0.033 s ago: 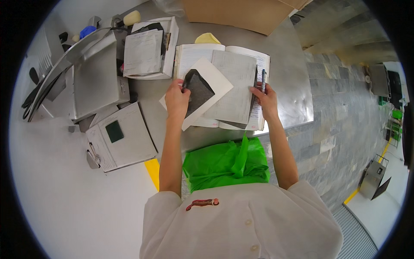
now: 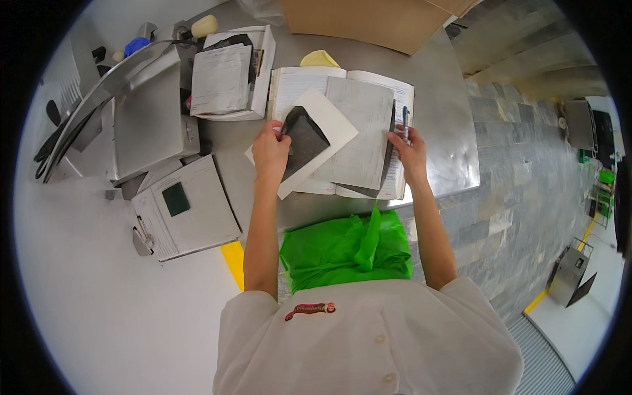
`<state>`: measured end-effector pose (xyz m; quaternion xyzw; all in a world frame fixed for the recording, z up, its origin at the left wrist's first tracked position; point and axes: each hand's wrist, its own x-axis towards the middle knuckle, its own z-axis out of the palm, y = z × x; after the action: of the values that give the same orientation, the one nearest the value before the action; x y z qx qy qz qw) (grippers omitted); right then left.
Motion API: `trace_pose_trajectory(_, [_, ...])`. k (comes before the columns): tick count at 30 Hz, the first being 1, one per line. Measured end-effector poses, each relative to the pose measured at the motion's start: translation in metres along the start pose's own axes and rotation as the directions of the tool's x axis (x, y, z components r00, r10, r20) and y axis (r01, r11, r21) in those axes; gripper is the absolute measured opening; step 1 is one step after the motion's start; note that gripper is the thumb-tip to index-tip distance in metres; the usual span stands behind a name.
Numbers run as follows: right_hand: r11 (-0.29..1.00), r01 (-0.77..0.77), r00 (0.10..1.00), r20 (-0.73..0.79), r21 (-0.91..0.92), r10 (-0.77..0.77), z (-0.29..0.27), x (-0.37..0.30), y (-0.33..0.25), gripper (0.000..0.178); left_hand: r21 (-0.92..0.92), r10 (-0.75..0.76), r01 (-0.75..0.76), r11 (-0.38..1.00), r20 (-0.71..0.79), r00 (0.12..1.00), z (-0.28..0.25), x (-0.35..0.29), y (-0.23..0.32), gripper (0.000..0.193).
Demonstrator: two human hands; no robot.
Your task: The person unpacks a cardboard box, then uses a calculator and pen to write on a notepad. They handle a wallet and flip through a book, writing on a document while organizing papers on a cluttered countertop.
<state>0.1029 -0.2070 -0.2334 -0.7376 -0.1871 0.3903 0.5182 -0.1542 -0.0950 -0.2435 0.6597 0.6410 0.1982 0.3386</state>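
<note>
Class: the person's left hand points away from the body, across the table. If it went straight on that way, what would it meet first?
The left hand already touches the dark sheet on the white card. Straight on, it would probably next cross the open book's left page; depth is unclear.

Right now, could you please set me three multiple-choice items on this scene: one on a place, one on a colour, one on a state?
1. Where does the clipboard lie?
A. left of the open book
B. on the book
C. right of the book

2. What colour is the bag below the book?
A. red
B. green
C. blue

3. What does the right hand hold?
A. a cup
B. nothing
C. a pen

Answers: 1 A, it sits past the left hand; 2 B, bright green plastic; 3 C, the pen stands in its grip at the book's right edge.
</note>
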Motion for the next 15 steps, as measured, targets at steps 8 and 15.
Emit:
trace_pose_trajectory(8, [0.932, 0.324, 0.916, 0.3, -0.159, -0.267, 0.039, -0.047, -0.058, 0.019, -0.616, -0.068, 0.329, 0.716, 0.407, 0.911, -0.041, -0.017, 0.035, 0.032])
trace_pose_trajectory(15, [0.934, 0.31, 0.894, 0.387, -0.175, -0.224, 0.078, -0.064, -0.084, 0.033, -0.756, 0.074, 0.455, 0.47, 0.547, 0.834, -0.031, -0.046, 0.065, 0.03])
